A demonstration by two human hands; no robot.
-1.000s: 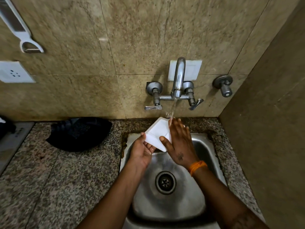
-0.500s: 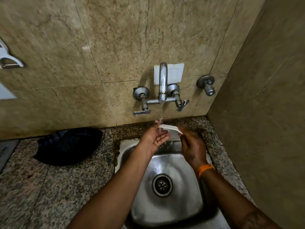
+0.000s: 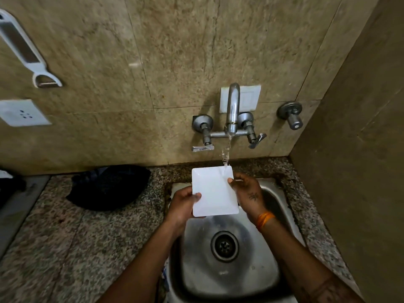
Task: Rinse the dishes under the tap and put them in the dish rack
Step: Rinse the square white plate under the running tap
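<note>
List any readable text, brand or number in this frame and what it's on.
None readable.
Wall socket: holes only, no lettering.
White peeler on the wall: blurred, no text legible.
White square plate: blank.
Tap: no brand mark visible.
Right hand: small tattoo, not lettering.

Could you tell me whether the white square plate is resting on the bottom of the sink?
No, both hands hold the white square plate up above the sink, under the running tap.

One white square plate (image 3: 213, 191), two hands, one tap (image 3: 232, 110), one sink (image 3: 269, 276), one peeler (image 3: 26, 53).
</note>
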